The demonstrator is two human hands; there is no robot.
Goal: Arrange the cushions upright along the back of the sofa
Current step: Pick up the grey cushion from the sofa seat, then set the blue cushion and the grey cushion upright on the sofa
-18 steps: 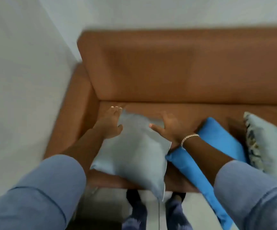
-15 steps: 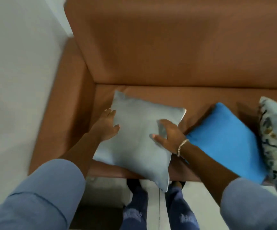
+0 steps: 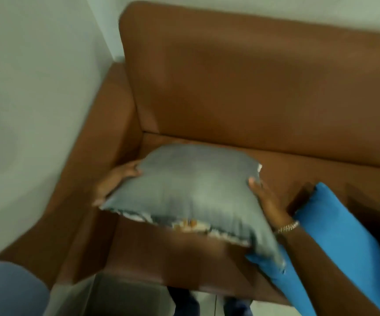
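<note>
So the square grey-blue fabric cushion (image 3: 191, 192) is up off the seat of the brown leather sofa (image 3: 252, 92), w/ the left hand (image 3: 113, 181) gripping its left edge and the right hand (image 3: 266, 197) its right edge, fingers curled on it both sides. It's tilted, top edge facing the backrest, which sits just behind it. Prob needs tipping upright & pushing back into the corner. Flat bright blue cushion (image 3: 334, 238) lies to the right.

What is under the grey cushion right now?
The grey cushion overlaps a corner of the blue cushion; brown sofa seat shows below. Directly beneath is hidden.
</note>
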